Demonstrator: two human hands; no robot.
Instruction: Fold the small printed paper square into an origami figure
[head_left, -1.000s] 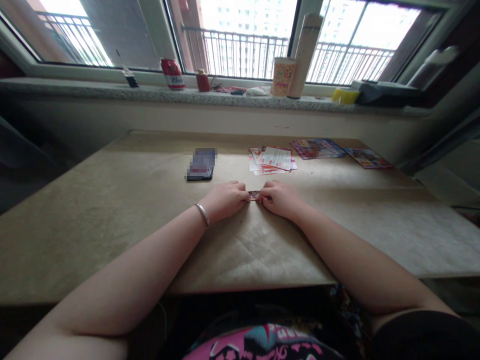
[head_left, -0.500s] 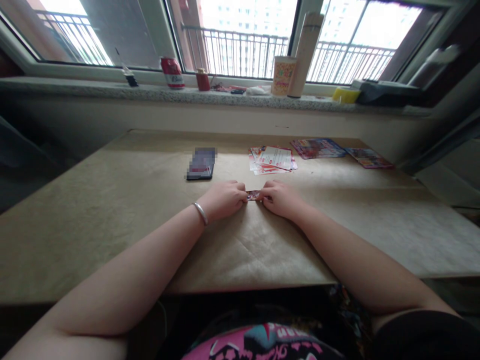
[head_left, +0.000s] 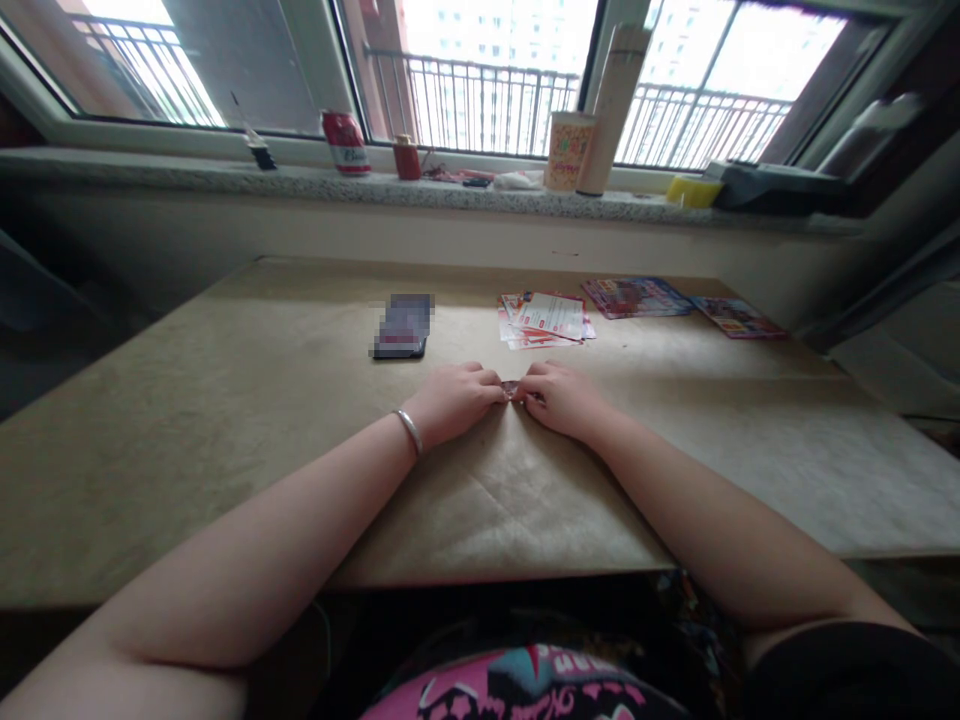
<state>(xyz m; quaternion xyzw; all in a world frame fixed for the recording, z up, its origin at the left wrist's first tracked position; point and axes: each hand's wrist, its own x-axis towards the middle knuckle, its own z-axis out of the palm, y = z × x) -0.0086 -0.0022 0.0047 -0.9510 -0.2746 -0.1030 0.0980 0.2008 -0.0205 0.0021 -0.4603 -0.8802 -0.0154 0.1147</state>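
A small folded piece of red printed paper (head_left: 512,388) lies on the brown table (head_left: 225,420), pinched from both sides. My left hand (head_left: 452,400), with a silver bracelet on its wrist, grips the paper's left end. My right hand (head_left: 564,397) grips its right end. The fingertips of both hands almost meet and hide most of the paper.
A dark phone (head_left: 403,328) lies beyond my left hand. A stack of red and white leaflets (head_left: 545,320) and two more coloured sheets (head_left: 635,297) lie further back right. The windowsill (head_left: 375,187) holds a red can (head_left: 345,145), a cup (head_left: 568,151) and small items.
My hands have drawn closer together over the paper, so less of it shows than before. Nothing else has moved.
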